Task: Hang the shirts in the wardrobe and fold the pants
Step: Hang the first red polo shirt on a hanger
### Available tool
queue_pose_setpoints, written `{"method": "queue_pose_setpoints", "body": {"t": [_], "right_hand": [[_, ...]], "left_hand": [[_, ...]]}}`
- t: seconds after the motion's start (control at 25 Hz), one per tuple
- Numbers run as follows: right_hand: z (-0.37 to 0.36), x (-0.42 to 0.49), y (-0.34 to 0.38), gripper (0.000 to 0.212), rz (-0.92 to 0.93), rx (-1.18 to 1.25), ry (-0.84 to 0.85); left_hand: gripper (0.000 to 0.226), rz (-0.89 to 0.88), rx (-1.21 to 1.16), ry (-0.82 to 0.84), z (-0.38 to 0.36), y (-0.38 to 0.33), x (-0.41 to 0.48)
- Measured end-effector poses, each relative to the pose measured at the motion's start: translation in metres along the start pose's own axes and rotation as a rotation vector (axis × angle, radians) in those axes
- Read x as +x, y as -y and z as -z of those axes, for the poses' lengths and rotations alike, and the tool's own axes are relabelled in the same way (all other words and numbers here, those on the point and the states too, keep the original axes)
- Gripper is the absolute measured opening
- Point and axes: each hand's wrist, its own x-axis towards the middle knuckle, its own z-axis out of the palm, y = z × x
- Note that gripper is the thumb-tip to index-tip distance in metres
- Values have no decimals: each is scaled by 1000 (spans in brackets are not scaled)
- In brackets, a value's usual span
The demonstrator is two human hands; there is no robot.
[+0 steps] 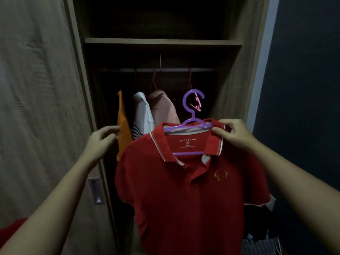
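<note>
Red polo shirt (191,190) is on a purple hanger (193,107), held up in front of the open wardrobe (231,74), below the rail (165,70) and not yet hooked.

Handling, as judged:
- Soft knit, light and limp; it drapes straight down from the hanger.
- The plastic hanger is the only stiff part. Best hold looks to be the hanger neck or shoulder bar through the cloth, not the fabric alone, which could slide off.

Right hand (232,133): arm reaches forward and up, grip clamped on the collar at the hanger's right shoulder, thumb in front and fingers curled over the top. It carries the whole load.

Left hand (102,142): arm extended toward the hanging clothes, grip apart with fingers loosely spread, holding nothing. It is blurred, with fingertips at the edge of the orange shirt (122,122); contact cannot be told.

A white shirt (142,115) and a pink shirt (161,107) hang beside the orange one. There is a gap on the rail to their right, with a pink clip hanger (197,103) behind the purple hook.
</note>
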Motion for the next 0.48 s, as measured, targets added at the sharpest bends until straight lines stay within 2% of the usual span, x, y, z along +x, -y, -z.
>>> {"method": "queue_pose_setpoints", "body": {"t": [0.04,0.12,0.16,0.2,0.24,0.32,0.36,0.4,0.48], "right_hand": [[-4,3,-2,37,2,-15,22],[-5,6,-2,41,-14,-39,35],[-3,6,1,44,-29,-50,32],[-2,7,3,48,-32,-73,29],[-2,8,7,50,-35,-123,9],[-8,11,15,48,-74,-274,-103],[-14,14,20,44,-133,-267,-160],[-20,16,29,40,-202,-199,-169],[-36,18,51,31,-378,81,-14]], "left_hand": [[27,-64,-38,155,-6,-22,-1],[41,-115,120,529,-17,-57,-10],[39,-127,187,635,-24,-69,-15],[31,-132,178,669,-30,-73,-19],[25,-149,144,632,-36,-76,-22],[19,-184,91,444,-53,-80,-26],[14,-191,117,351,-64,-82,-27],[10,-192,175,281,-77,-86,-29],[12,-160,299,230,-106,-90,-34]]}}
